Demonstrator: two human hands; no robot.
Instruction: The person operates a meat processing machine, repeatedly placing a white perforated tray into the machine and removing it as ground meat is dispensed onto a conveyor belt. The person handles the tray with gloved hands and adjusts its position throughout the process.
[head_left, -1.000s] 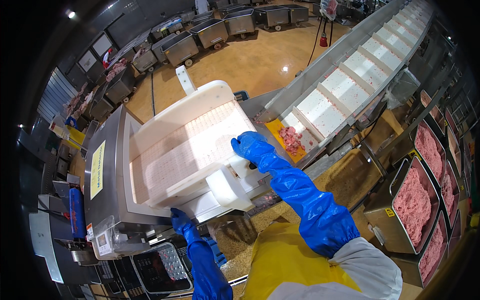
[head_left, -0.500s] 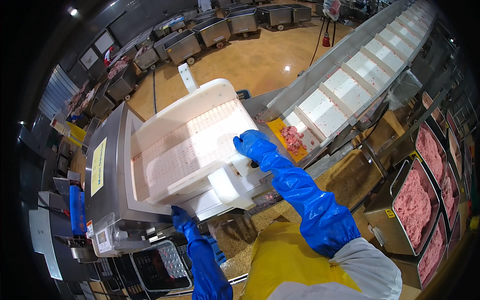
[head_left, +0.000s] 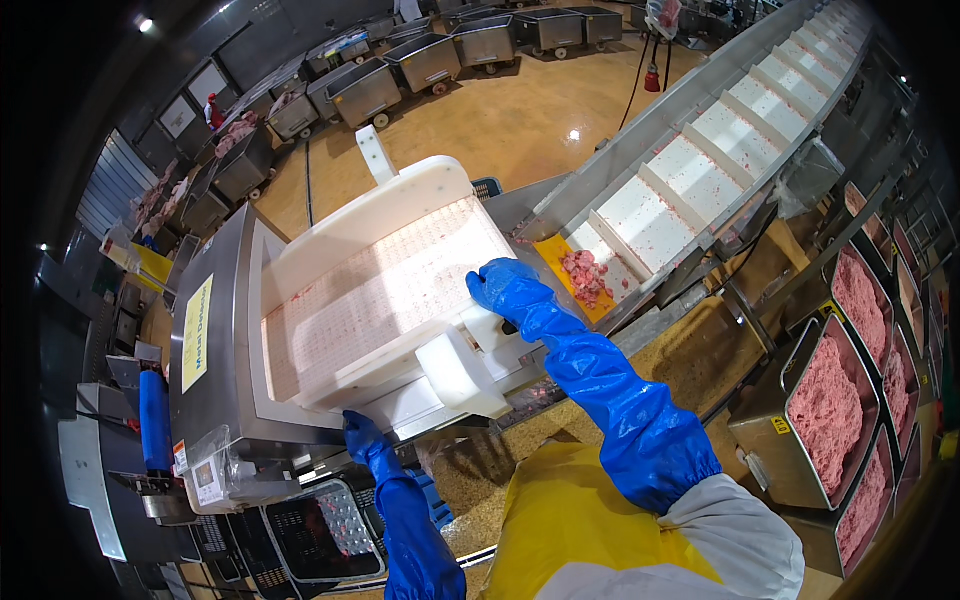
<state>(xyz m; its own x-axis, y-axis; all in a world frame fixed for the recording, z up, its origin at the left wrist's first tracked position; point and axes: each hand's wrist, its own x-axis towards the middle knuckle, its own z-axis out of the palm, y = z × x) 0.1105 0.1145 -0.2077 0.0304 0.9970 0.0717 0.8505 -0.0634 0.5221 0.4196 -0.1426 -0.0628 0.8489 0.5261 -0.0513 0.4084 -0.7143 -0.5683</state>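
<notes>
Both my hands wear blue gloves with long blue sleeve covers. My right hand is closed over the near right end of the white plastic side guard, beside the belt. Lower left, my left hand grips the near edge of the conveyor frame, next to the steel metal detector housing; its fingers are partly hidden. Between the guards lies a pale textured belt with small pink specks. A white plastic block sticks out from the near guard.
Right of the belt, pink meat pieces lie on a yellow plate at the foot of a cleated incline conveyor. Steel tubs of ground meat stand at the right. Steel carts line the far floor; a distant person stands left.
My hands have stayed in place. Pink specks on the belt have shifted slightly, and the distant person at the left has moved a little.
</notes>
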